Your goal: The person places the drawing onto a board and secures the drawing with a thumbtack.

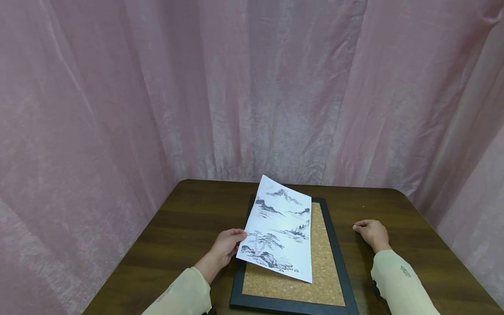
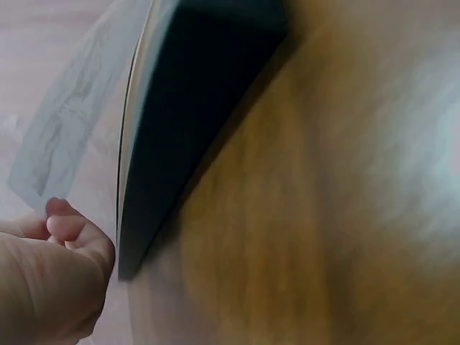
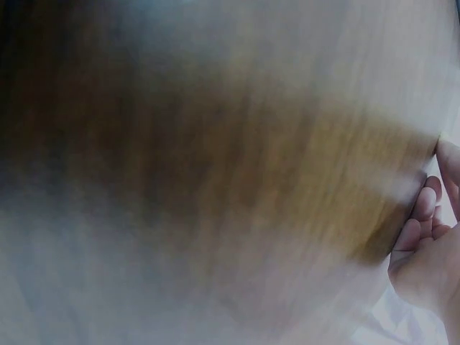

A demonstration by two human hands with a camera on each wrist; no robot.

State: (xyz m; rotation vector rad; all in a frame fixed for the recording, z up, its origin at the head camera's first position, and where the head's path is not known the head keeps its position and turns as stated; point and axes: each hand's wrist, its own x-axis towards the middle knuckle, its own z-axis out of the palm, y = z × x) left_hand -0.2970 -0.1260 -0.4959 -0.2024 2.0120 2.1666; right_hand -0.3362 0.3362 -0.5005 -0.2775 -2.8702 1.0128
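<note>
My left hand (image 1: 226,246) pinches the lower left edge of a white paper sheet (image 1: 293,223) printed with an ink landscape of mountains and pines. Tilted, the sheet overlaps a cork board (image 1: 328,258) in the head view. In the left wrist view, thumb and fingers grip one corner of the paper (image 2: 61,129) beside the board's dark frame (image 2: 194,93). To the right of the board, my right hand (image 1: 372,232) is low at the table, fingers loosely curled. The right wrist view has these fingers (image 3: 425,205) at its right edge, with nothing visible between them.
The dark wooden table (image 1: 189,218) bears the black-framed board near its front middle. A tiny pale speck (image 1: 363,206) lies beyond the right hand. Pink curtains (image 1: 275,87) hang behind the table and along both sides.
</note>
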